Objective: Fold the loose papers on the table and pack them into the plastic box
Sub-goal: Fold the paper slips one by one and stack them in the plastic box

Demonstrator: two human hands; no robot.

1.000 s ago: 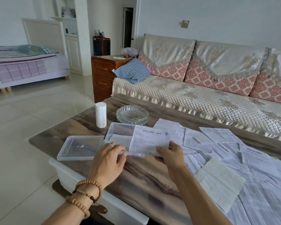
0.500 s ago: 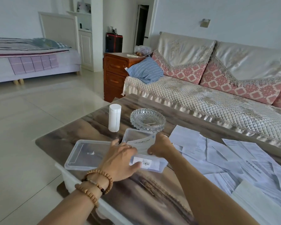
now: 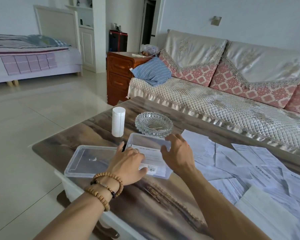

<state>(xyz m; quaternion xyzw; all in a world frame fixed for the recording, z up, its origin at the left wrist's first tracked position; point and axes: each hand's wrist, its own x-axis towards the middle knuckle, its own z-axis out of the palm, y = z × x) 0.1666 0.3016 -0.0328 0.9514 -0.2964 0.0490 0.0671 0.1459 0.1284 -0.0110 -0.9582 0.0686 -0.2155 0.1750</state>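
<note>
Over the clear plastic box (image 3: 163, 174), the left hand (image 3: 128, 163) lays its fingers (image 3: 141, 157) flat on the folded paper (image 3: 153, 159) lying inside, while the right hand (image 3: 177, 153) hovers with fingers (image 3: 171, 137) spread above the far rim. Beside the box lies its lid (image 3: 87, 161), and loose papers (image 3: 241, 161) cover the table (image 3: 163, 205) to the right.

Soft even daylight, bright; faint shadows, mild sheen on floor (image 3: 42, 108); wide-angle bending at edges; slightly soft focus.

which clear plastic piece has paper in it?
The deeper clear plastic box under both hands, beside the glass ashtray, holds a printed sheet. The flat clear lid left of it holds none.
</note>
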